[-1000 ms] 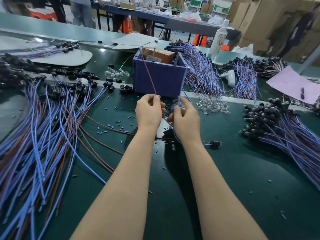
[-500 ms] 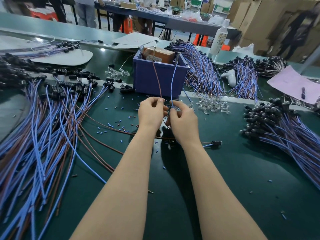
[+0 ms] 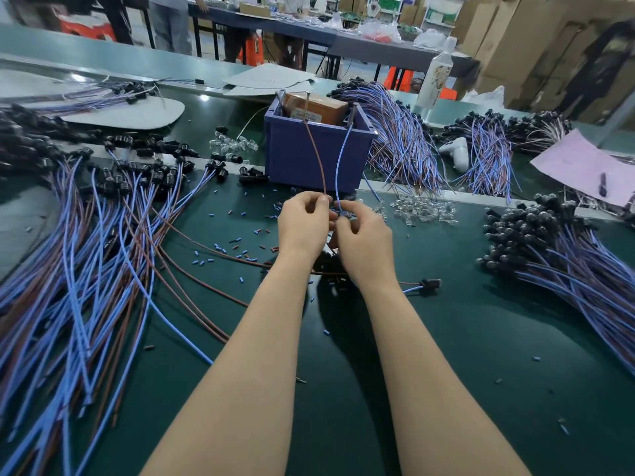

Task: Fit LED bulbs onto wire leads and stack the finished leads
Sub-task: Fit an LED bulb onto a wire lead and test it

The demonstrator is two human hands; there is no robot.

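Observation:
My left hand (image 3: 302, 225) pinches a brown wire (image 3: 318, 156) that rises in front of the blue bin. Beside it, my right hand (image 3: 364, 235) pinches a blue wire (image 3: 340, 159) that also stands upright. The two hands touch above the green mat; what sits between the fingertips is hidden. A pile of clear LED bulbs (image 3: 422, 209) lies just right of the hands. Leads with black holders (image 3: 103, 255) fan out on the left. Another heap of leads (image 3: 556, 255) lies at the right.
A blue bin (image 3: 316, 156) holding a brown box stands behind the hands. More wire bundles (image 3: 402, 139) and a white bottle (image 3: 436, 77) are at the back. A pink sheet (image 3: 584, 166) lies far right. A lone lead (image 3: 429, 284) and several insulation scraps dot the mat (image 3: 446, 338).
The brown and blue wires have swung upright in front of the bin. Both hands dropped slightly and closed together.

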